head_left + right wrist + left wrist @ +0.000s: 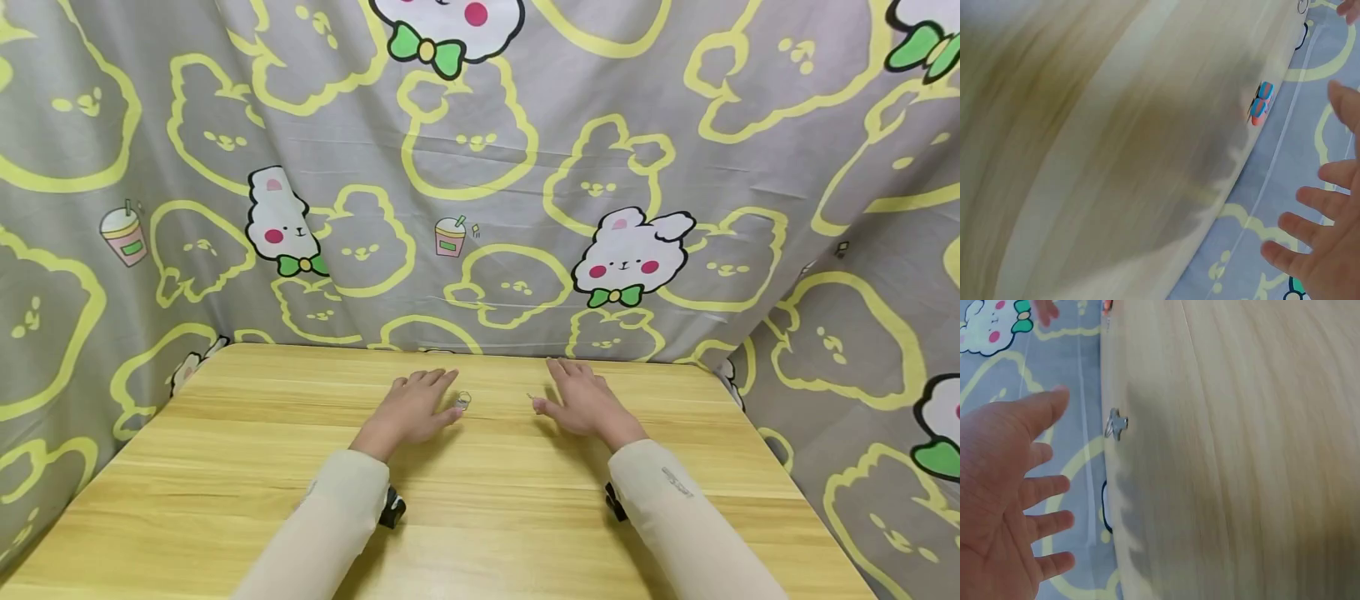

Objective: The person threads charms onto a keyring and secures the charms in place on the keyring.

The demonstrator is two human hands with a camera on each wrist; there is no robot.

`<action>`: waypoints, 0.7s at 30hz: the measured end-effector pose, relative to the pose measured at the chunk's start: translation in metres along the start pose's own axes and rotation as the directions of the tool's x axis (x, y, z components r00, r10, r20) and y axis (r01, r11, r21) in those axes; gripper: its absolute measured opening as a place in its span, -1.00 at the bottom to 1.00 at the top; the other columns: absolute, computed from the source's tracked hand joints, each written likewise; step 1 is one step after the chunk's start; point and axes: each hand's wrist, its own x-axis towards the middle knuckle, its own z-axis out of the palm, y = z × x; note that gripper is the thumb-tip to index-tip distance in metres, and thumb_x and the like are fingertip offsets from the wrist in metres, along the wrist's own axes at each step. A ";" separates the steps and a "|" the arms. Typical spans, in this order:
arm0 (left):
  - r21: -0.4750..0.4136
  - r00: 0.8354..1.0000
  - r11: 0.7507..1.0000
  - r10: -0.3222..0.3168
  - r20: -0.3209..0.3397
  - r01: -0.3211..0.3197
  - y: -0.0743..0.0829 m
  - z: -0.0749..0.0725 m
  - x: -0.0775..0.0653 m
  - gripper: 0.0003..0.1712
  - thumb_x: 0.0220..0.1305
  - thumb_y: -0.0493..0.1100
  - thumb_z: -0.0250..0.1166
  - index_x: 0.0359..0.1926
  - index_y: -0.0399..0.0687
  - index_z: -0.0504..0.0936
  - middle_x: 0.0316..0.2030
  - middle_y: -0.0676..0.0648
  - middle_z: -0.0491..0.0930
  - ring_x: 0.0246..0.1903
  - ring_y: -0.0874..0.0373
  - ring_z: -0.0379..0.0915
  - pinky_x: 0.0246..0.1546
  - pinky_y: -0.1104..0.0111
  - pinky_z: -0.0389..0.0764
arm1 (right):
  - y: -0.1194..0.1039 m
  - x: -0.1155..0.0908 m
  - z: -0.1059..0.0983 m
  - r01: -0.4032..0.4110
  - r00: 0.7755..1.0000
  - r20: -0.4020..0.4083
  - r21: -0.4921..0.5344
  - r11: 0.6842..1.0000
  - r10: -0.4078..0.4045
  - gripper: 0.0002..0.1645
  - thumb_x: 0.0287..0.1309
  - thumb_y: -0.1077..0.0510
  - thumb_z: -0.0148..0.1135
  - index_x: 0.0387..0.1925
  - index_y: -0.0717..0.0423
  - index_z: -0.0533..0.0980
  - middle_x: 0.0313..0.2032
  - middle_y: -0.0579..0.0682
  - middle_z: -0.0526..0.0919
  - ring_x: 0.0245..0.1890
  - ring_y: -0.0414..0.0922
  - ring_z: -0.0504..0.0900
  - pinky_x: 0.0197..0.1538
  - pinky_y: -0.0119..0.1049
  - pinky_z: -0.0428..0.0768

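My left hand (415, 408) reaches over the far part of the table with its fingers spread and nothing in its grasp. Just beyond its thumb lies a small silvery metal piece with a thin ring (462, 404), which in the left wrist view shows as a bright cross-like metal piece (1117, 424). Across from it my right hand (583, 402) is held palm inward, fingers extended, also holding nothing. Close to the right thumb is a tiny item; the right wrist view shows it as a small blue and coral-red trinket (1260, 106). What kind of trinket it is, I cannot tell.
A light wooden table (495, 533) spreads beneath both arms. Grey curtain cloth (360, 325) with yellow outlines and cartoon rabbits hangs along its back and sides. Dark wrist cameras (392, 508) sit below the cuffs of the cream sleeves (322, 525).
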 end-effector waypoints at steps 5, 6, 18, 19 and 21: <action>-0.038 1.000 0.999 -0.019 0.004 0.020 0.004 0.003 0.006 -0.22 0.52 0.21 0.14 0.58 -0.03 0.22 0.47 -0.21 0.29 0.42 -0.27 0.18 0.36 -0.20 0.21 | -0.003 0.006 0.002 -0.023 0.998 0.066 0.043 0.999 0.020 -0.04 0.46 -0.22 0.15 0.58 0.24 0.08 0.46 0.38 0.24 0.45 0.39 0.20 0.42 0.33 0.19; -0.046 1.000 0.999 -0.023 0.004 0.023 0.004 0.004 0.007 -0.22 0.52 0.21 0.14 0.57 -0.04 0.23 0.46 -0.22 0.30 0.40 -0.28 0.19 0.35 -0.20 0.23 | -0.003 0.007 0.003 -0.026 0.997 0.075 0.050 0.998 0.022 -0.06 0.46 -0.20 0.16 0.58 0.24 0.08 0.45 0.38 0.25 0.44 0.38 0.21 0.42 0.31 0.19; -0.183 0.993 0.977 -0.104 0.045 0.111 0.005 0.015 0.025 -0.30 0.51 0.11 0.20 0.49 -0.16 0.35 0.37 -0.31 0.37 0.33 -0.32 0.27 0.33 -0.23 0.29 | -0.001 0.021 0.017 0.016 0.995 0.095 0.093 0.996 -0.025 -0.23 0.45 -0.05 0.23 0.43 0.39 0.31 0.19 0.36 0.56 0.27 0.24 0.50 0.37 0.13 0.39; -0.201 0.993 0.972 -0.113 0.044 0.120 0.006 0.015 0.027 -0.31 0.51 0.10 0.21 0.47 -0.18 0.37 0.36 -0.31 0.38 0.32 -0.32 0.28 0.32 -0.23 0.28 | 0.000 0.022 0.018 0.020 0.996 0.090 0.096 0.995 -0.028 -0.26 0.44 -0.03 0.24 0.40 0.40 0.34 0.10 0.32 0.62 0.20 0.20 0.56 0.35 0.11 0.42; -0.233 0.991 0.964 -0.126 0.041 0.132 0.007 0.016 0.030 -0.34 0.51 0.07 0.21 0.44 -0.20 0.40 0.32 -0.30 0.42 0.30 -0.32 0.30 0.31 -0.23 0.29 | 0.000 0.025 0.020 0.026 0.996 0.079 0.105 0.994 -0.034 -0.31 0.42 -0.01 0.27 0.34 0.41 0.41 -0.14 0.21 0.69 -0.02 0.09 0.64 0.26 0.06 0.50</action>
